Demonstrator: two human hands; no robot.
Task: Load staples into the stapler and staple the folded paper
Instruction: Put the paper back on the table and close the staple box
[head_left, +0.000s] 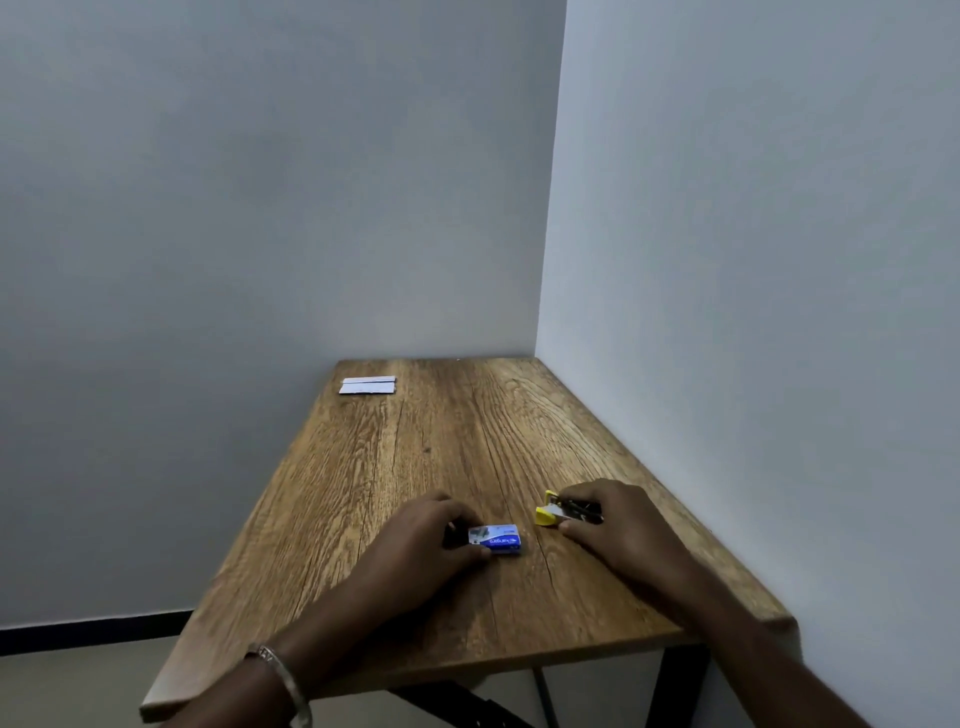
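both hands down near the table's (363, 467) front edge: left hand (426, 540) pinches the staple box (496, 538), right hand (618, 525) grips the yellow stapler (563, 512). loading's starting; next, open the box. folded paper (368, 385) waits at the far-left corner.

Beyond the staple box (496, 538), bare table (467, 441) runs clear to the folded paper (368, 385) (far left corner). Right of the box, the stapler (563, 512) and a wall (753, 260) block passage.
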